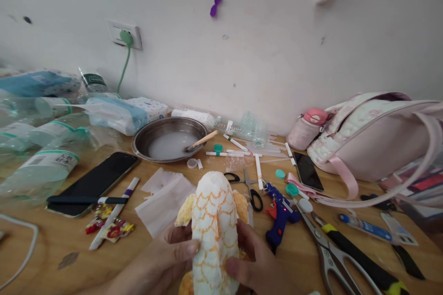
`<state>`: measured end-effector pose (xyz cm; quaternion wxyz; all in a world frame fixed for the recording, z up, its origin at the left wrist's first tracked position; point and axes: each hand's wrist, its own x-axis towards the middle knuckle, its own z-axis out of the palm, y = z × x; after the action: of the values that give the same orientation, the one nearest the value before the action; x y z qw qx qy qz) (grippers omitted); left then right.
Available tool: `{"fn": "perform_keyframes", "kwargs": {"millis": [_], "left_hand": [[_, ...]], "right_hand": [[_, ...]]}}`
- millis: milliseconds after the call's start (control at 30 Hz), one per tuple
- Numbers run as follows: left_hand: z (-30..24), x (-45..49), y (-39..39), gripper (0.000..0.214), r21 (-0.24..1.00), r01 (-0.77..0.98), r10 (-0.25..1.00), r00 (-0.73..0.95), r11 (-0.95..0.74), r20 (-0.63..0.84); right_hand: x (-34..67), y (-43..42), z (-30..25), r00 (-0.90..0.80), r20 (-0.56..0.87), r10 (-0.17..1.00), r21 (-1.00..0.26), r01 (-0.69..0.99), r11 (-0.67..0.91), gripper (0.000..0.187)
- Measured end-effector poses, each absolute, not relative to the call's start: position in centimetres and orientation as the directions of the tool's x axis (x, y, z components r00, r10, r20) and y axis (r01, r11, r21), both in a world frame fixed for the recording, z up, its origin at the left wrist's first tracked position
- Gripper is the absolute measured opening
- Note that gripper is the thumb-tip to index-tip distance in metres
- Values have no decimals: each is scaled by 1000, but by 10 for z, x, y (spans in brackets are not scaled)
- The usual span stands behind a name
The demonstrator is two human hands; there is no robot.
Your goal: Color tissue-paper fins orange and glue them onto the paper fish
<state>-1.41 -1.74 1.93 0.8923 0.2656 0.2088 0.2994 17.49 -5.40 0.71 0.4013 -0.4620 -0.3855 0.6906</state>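
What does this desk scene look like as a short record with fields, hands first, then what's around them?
left hand: grips the left side of the paper fish, thumb on its front
right hand: grips the right side of the paper fish
paper fish: white, orange scale lines, yellow fins, held upright
table: wooden, cluttered
near right: blue glue gun, black-handled scissors, large shears
near left: white tissue sheets, black phone
behind: metal bowl of whitish liquid with a wooden-handled tool in it
far right: pink bag
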Motion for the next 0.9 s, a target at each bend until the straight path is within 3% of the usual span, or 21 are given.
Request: {"fn": "perform_keyframes", "kwargs": {"millis": [233, 333, 400, 533, 667, 700, 833, 900], "left_hand": [[19, -13, -9, 39, 582, -481, 644, 758, 655, -99], [25, -18, 2, 47, 520, -437, 589, 791, 734, -167], [30, -23, 10, 46, 538, -383, 561, 800, 751, -215], [36, -37, 16, 47, 633, -240, 455, 868, 736, -200], [44, -43, 11, 59, 670, -150, 370, 908, 727, -197], [47, -43, 10, 58, 680, -130, 364, 907, 722, -213], [54, -39, 7, 49, 694, -33, 290, 922, 719, -256], [51, -37, 7, 47, 687, -45, 295, 922, 725, -251]], "right_hand": [[194, -54, 17, -422, -239, 875, -792, -437, -427, 45], [212, -56, 23, -497, -307, 812, -769, -374, -519, 44], [224, -53, 30, -574, -325, 752, -833, -204, -515, 47], [240, -35, 60, -668, -362, 650, -922, 151, -358, 71], [232, -16, 102, -569, -616, 545, -754, 625, -201, 53], [227, -12, 111, -453, -617, 643, -676, 723, -140, 42], [213, 5, 131, -430, -593, 681, -584, 812, 3, 30], [214, 16, 133, -467, -485, 740, -666, 745, 33, 30]]}}
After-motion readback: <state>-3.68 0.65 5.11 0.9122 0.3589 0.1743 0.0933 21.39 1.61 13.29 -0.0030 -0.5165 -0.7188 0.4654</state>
